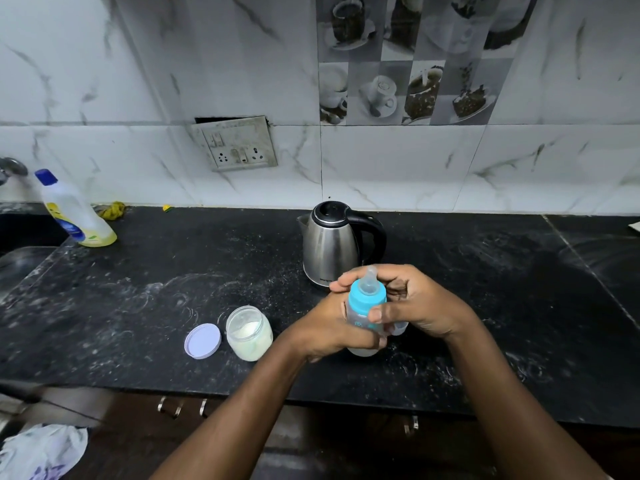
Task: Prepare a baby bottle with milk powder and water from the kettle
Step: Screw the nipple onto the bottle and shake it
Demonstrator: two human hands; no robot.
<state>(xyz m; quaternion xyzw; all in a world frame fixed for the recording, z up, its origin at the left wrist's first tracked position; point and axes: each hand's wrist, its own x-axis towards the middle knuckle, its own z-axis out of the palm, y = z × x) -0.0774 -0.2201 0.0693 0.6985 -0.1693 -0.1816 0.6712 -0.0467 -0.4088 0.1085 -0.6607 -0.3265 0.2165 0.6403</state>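
Observation:
A clear baby bottle (367, 299) with a blue collar and a silicone teat stands on the black counter (173, 289), in front of the steel kettle (330, 247). My left hand (329, 327) grips its body from the left. My right hand (412, 303) wraps round it from the right, thumb on the bottle just under the blue collar. An open glass jar of milk powder (248, 332) sits to the left, with its pale lilac lid (202, 341) lying flat beside it.
A dish-soap bottle (74, 209) with a blue cap leans at the back left, near a sink edge and tap (12, 168). A wall socket plate (239, 143) hangs behind. Drawer handles (180, 407) sit under the counter's front edge. A cloth (41, 452) lies at the lower left.

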